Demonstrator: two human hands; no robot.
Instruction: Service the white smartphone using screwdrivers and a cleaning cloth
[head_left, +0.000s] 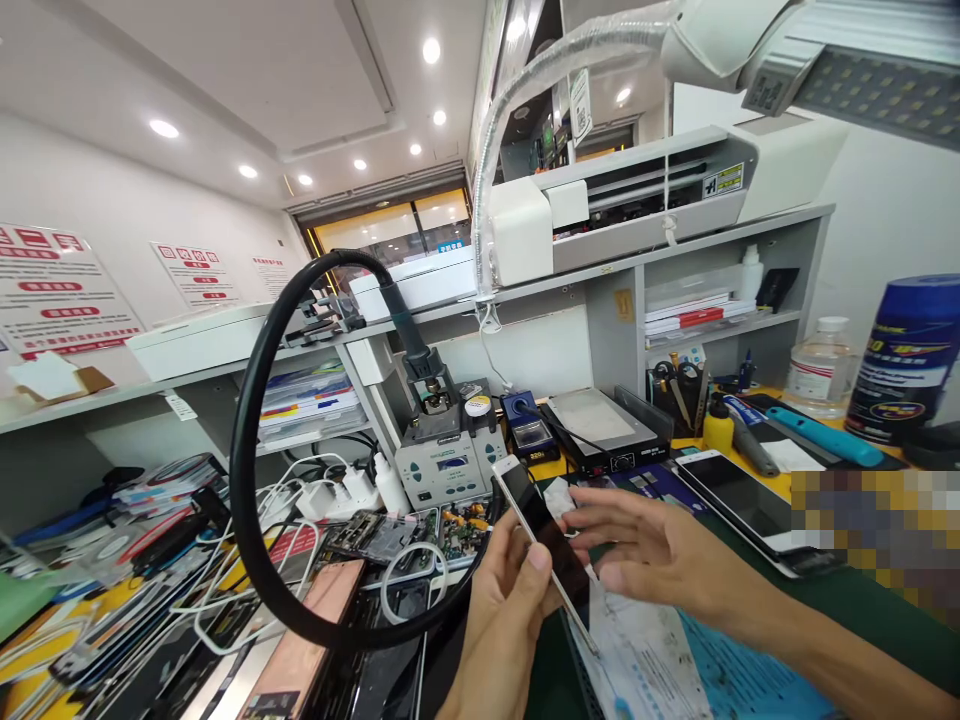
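My left hand (504, 610) grips a smartphone (536, 530) with a white frame and a dark screen. The phone is tilted, its screen turned toward my right hand, and my thumb lies along its near edge. My right hand (649, 550) is close beside the screen with its fingers bent. A crumpled white tissue (557, 497) shows at those fingertips, partly hidden by the fingers and the phone. Under both hands lies a blue and white printed sheet (660, 650), smudged with dark marks, on a green mat (847, 620).
A thick black hose (244, 450) loops in front on the left, near a rework station (450, 468). Several phones and parts crowd the left side. Another white phone (739, 500), a yellow bottle (718, 428) and a blue spray can (904, 360) stand or lie right. A lamp (877, 85) hangs overhead.
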